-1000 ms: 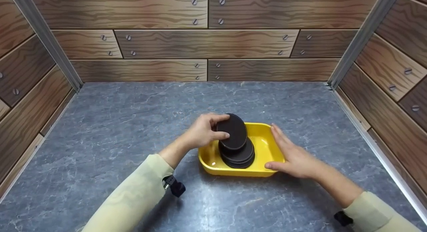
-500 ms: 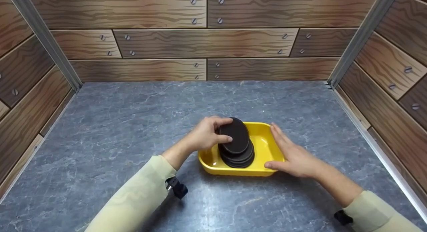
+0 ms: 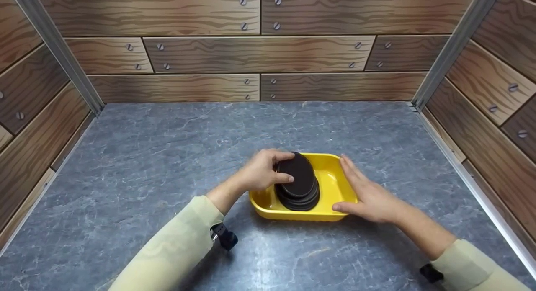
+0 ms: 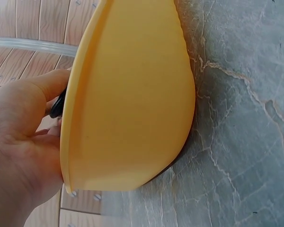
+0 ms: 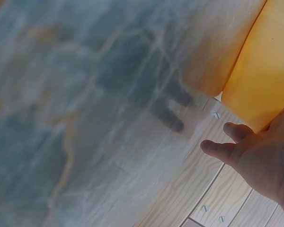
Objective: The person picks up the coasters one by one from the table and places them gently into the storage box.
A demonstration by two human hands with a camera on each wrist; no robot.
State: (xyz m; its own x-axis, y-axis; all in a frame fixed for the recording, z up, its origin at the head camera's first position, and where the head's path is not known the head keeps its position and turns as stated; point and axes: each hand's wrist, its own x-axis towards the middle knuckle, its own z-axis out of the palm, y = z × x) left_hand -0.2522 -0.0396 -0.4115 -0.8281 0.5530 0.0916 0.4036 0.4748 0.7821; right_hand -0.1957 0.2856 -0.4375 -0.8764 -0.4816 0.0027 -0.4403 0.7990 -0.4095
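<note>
A yellow tray (image 3: 331, 190) stands on the table with a stack of round black coasters (image 3: 301, 204) in its left half. My left hand (image 3: 261, 171) pinches the top black coaster (image 3: 298, 173) between thumb and fingers, tilted over the stack with its near edge low against it. In the left wrist view the tray's wall (image 4: 132, 94) hides most of the stack; only a dark coaster edge (image 4: 58, 105) shows by the fingers. My right hand (image 3: 370, 199) rests on the tray's right end, fingers straight along the outside and thumb over the near rim.
The grey marbled table (image 3: 167, 136) surrounds the tray. Wood-patterned walls (image 3: 259, 54) close off the back and both sides, with metal strips (image 3: 456, 48) at the corners. A dark wrist device (image 3: 225, 236) hangs at the left sleeve.
My left hand has come down and slightly right with the coaster, which now overlaps the stack more closely. The right hand and the tray have stayed in place.
</note>
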